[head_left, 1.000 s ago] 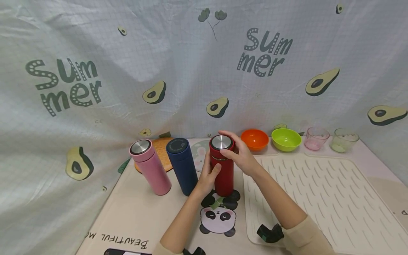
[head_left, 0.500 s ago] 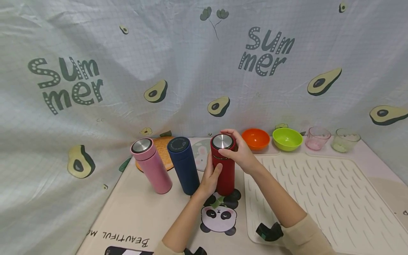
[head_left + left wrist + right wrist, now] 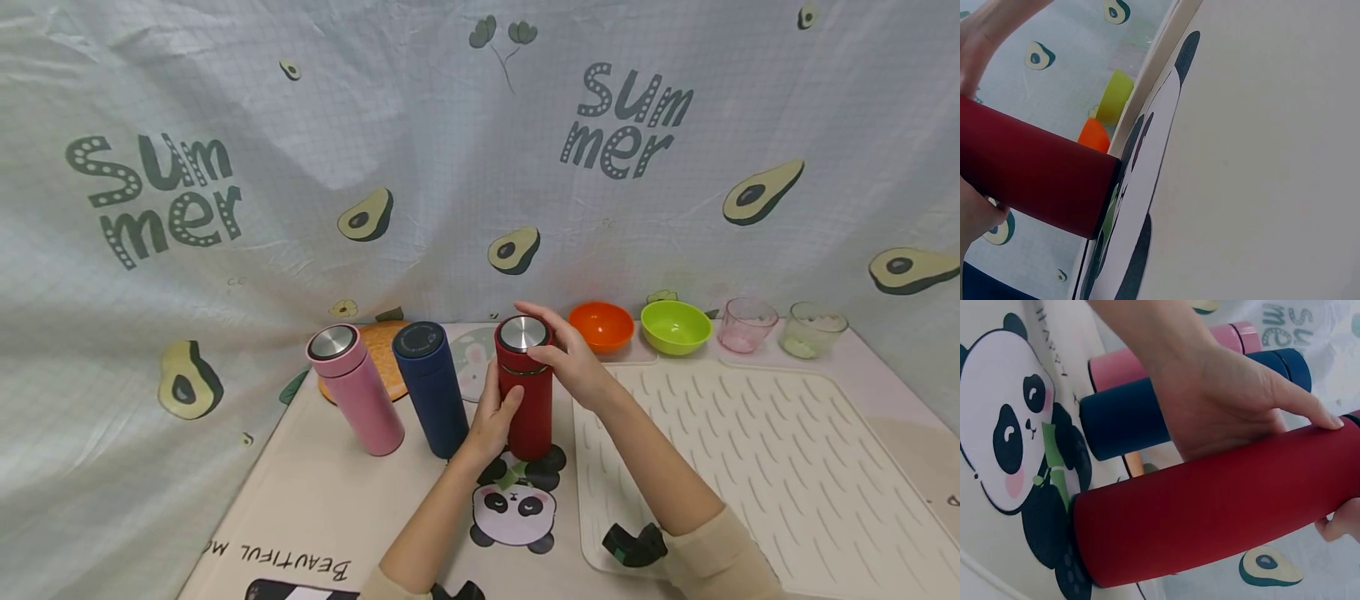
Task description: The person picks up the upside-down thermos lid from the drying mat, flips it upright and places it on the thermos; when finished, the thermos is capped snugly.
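Note:
A red thermos [image 3: 533, 421] with a shiny steel disc on its lid [image 3: 523, 333] stands upright, its base at the printed panda's head. My left hand [image 3: 490, 423] grips the upper body from the left, thumb in front; its curled hold also shows in the right wrist view, beside the red thermos [image 3: 1210, 512]. Around the lid's right side, my right hand [image 3: 576, 362] has its thumb at the front and fingers at the back. A thin metallic line shows between lid and body. Left of my hands stand a navy thermos [image 3: 429, 392] and a pink thermos [image 3: 362, 400], both lidded.
Right of the red thermos lies a cream ridged mat [image 3: 750, 450]. Behind it are an orange bowl [image 3: 600, 327], a green bowl [image 3: 675, 327], a pink glass [image 3: 745, 325] and a greenish glass [image 3: 812, 331]. A patterned curtain [image 3: 420, 150] hangs along the back.
My right thumb has shifted slightly right along the lid's front, and the fingers behind have moved slightly left. The left hand keeps its hold; the thermoses stay in place.

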Action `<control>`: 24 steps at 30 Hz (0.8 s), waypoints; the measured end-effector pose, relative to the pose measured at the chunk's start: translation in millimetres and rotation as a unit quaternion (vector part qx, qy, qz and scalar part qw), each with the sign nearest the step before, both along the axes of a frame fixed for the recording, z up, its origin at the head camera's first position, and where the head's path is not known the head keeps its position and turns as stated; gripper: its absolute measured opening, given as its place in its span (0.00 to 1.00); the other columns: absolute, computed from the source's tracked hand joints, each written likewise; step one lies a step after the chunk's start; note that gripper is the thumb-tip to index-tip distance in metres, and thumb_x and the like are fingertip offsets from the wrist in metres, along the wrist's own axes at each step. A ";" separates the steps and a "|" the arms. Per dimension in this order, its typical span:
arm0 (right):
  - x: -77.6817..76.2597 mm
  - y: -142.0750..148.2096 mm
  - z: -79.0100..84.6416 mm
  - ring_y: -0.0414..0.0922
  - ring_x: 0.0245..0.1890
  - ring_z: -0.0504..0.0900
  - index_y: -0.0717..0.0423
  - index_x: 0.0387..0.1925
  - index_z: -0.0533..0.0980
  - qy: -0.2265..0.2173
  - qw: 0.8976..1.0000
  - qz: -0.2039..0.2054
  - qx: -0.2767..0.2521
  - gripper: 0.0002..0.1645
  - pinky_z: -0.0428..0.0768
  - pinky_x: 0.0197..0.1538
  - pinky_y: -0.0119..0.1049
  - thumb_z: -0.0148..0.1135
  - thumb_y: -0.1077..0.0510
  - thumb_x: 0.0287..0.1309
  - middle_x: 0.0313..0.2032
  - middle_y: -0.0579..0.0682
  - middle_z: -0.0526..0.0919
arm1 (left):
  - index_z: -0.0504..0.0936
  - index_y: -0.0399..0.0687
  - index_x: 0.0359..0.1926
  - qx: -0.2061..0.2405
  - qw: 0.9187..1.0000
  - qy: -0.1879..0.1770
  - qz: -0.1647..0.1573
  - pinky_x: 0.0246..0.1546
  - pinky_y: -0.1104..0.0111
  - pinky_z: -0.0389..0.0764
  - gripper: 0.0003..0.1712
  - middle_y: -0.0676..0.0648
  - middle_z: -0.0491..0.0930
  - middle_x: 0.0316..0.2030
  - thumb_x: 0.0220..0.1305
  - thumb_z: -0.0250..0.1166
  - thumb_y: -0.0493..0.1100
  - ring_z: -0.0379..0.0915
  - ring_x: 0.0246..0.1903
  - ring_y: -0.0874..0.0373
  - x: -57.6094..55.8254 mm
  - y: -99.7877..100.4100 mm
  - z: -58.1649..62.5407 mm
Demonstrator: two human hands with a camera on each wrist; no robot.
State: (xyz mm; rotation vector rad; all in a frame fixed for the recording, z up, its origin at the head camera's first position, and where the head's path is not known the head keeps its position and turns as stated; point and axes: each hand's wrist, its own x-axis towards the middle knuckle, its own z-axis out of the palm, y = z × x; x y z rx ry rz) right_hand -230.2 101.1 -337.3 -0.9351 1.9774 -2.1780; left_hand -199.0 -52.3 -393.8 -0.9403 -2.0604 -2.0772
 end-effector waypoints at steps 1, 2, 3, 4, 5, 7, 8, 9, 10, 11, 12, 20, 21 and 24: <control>-0.3 0.0 -0.1 0.49 0.47 0.73 0.62 0.64 0.57 -0.003 1.000 -0.001 -0.005 0.34 0.75 0.50 0.37 0.52 0.63 0.55 0.53 0.61 0.68 | 0.42 0.37 0.67 0.000 1.000 0.001 0.000 0.54 0.59 0.68 0.36 0.31 0.60 0.58 0.70 0.45 0.52 0.62 0.56 0.43 0.1 -0.1 0.1; -0.6 -0.1 -0.4 0.48 0.47 0.73 0.62 0.63 0.58 -0.004 1.000 -0.004 -0.006 0.34 0.75 0.49 0.37 0.55 0.64 0.55 0.52 0.60 0.68 | 0.42 0.36 0.67 -0.001 1.000 0.002 0.001 0.54 0.59 0.68 0.35 0.32 0.60 0.58 0.70 0.45 0.52 0.62 0.56 0.43 0.3 -0.1 0.3; -0.8 -0.2 -0.9 0.47 0.46 0.73 0.61 0.63 0.58 -0.005 1.000 -0.006 -0.004 0.34 0.75 0.49 0.36 0.57 0.64 0.54 0.52 0.58 0.68 | 0.42 0.36 0.67 -0.001 1.000 0.004 0.003 0.54 0.59 0.68 0.35 0.32 0.60 0.58 0.70 0.45 0.52 0.62 0.56 0.43 0.4 0.0 0.3; -1.1 -0.5 -1.3 0.47 0.46 0.73 0.61 0.62 0.58 -0.004 1.000 -0.007 -0.003 0.35 0.75 0.49 0.36 0.58 0.64 0.54 0.51 0.57 0.69 | 0.43 0.36 0.67 -0.002 1.000 0.005 0.002 0.54 0.59 0.68 0.35 0.31 0.60 0.57 0.71 0.44 0.52 0.62 0.55 0.43 0.3 0.0 0.1; -1.5 -0.9 -1.5 0.47 0.46 0.73 0.62 0.62 0.58 -0.005 1.000 -0.005 -0.006 0.34 0.75 0.49 0.35 0.58 0.64 0.54 0.51 0.55 0.69 | 0.42 0.36 0.67 -0.003 1.000 0.006 0.003 0.54 0.58 0.68 0.35 0.31 0.60 0.58 0.71 0.44 0.52 0.62 0.56 0.42 0.2 -0.1 -0.2; -2.3 -1.3 -2.0 0.46 0.47 0.72 0.63 0.63 0.57 -0.006 1.000 0.003 -0.013 0.34 0.74 0.50 0.35 0.54 0.64 0.55 0.51 0.54 0.69 | 0.42 0.36 0.67 0.000 1.000 0.011 0.005 0.54 0.57 0.68 0.35 0.32 0.60 0.58 0.71 0.44 0.52 0.62 0.56 0.41 -0.2 -0.3 -1.3; -2.5 -1.6 -2.0 0.46 0.47 0.72 0.65 0.64 0.56 -0.004 1.000 0.009 -0.018 0.34 0.74 0.50 0.35 0.52 0.64 0.54 0.52 0.55 0.69 | 0.42 0.36 0.67 0.002 1.000 0.011 0.004 0.55 0.56 0.67 0.35 0.32 0.59 0.58 0.71 0.44 0.52 0.61 0.56 0.41 -2.1 -0.7 -4.0; -2.4 -1.6 -1.8 0.46 0.47 0.72 0.66 0.64 0.56 -0.005 1.000 0.011 -0.023 0.35 0.74 0.50 0.35 0.50 0.65 0.53 0.51 0.55 0.69 | 0.42 0.38 0.67 0.002 1.000 0.013 0.004 0.55 0.57 0.67 0.35 0.33 0.60 0.58 0.70 0.44 0.53 0.61 0.56 0.41 -4.4 -0.9 -7.4; -2.5 -1.8 -1.7 0.47 0.47 0.72 0.67 0.63 0.56 -0.007 1.000 0.011 -0.026 0.34 0.74 0.50 0.35 0.51 0.64 0.53 0.51 0.55 0.69 | 0.42 0.39 0.68 0.002 1.000 0.014 0.004 0.55 0.57 0.67 0.36 0.33 0.60 0.58 0.70 0.44 0.54 0.61 0.56 0.42 -7.2 -1.3 -11.6; -2.5 -1.9 -1.4 0.47 0.47 0.72 0.67 0.62 0.56 -0.011 1.000 0.008 -0.026 0.34 0.74 0.50 0.35 0.52 0.64 0.53 0.51 0.55 0.69 | 0.42 0.41 0.68 0.004 1.000 0.014 0.003 0.55 0.57 0.67 0.36 0.34 0.60 0.59 0.70 0.44 0.54 0.61 0.57 0.43 -9.7 -1.5 -15.4; -2.4 -2.1 -1.5 0.48 0.47 0.72 0.66 0.62 0.57 -0.014 1.000 0.002 -0.020 0.34 0.75 0.50 0.36 0.55 0.64 0.53 0.51 0.56 0.69 | 0.42 0.42 0.68 0.004 1.000 0.014 0.003 0.54 0.58 0.68 0.36 0.35 0.60 0.59 0.70 0.44 0.56 0.62 0.57 0.43 -12.2 -1.6 -19.1; -2.3 -0.8 -2.8 0.47 0.46 0.73 0.64 0.62 0.58 -0.007 1.000 -0.006 -0.005 0.34 0.74 0.50 0.36 0.54 0.63 0.53 0.52 0.59 0.69 | 0.43 0.44 0.68 -0.003 1.000 0.012 0.003 0.54 0.58 0.69 0.36 0.36 0.61 0.58 0.70 0.44 0.56 0.63 0.56 0.45 -13.5 -1.3 -21.0; -2.6 -1.1 -3.1 0.46 0.46 0.73 0.64 0.61 0.59 -0.010 1.000 -0.010 -0.008 0.33 0.75 0.49 0.35 0.56 0.64 0.53 0.51 0.58 0.69 | 0.43 0.42 0.68 -0.004 1.000 0.010 0.004 0.54 0.59 0.69 0.35 0.35 0.61 0.58 0.70 0.44 0.55 0.63 0.56 0.45 -11.1 -1.3 -17.5; -3.1 -1.7 -4.3 0.46 0.45 0.74 0.62 0.61 0.59 -0.011 1.000 -0.017 -0.007 0.34 0.76 0.48 0.35 0.58 0.63 0.52 0.50 0.56 0.69 | 0.41 0.38 0.67 -0.004 1.000 0.012 0.003 0.54 0.57 0.69 0.35 0.32 0.61 0.57 0.71 0.43 0.53 0.63 0.55 0.43 -4.3 -0.8 -7.2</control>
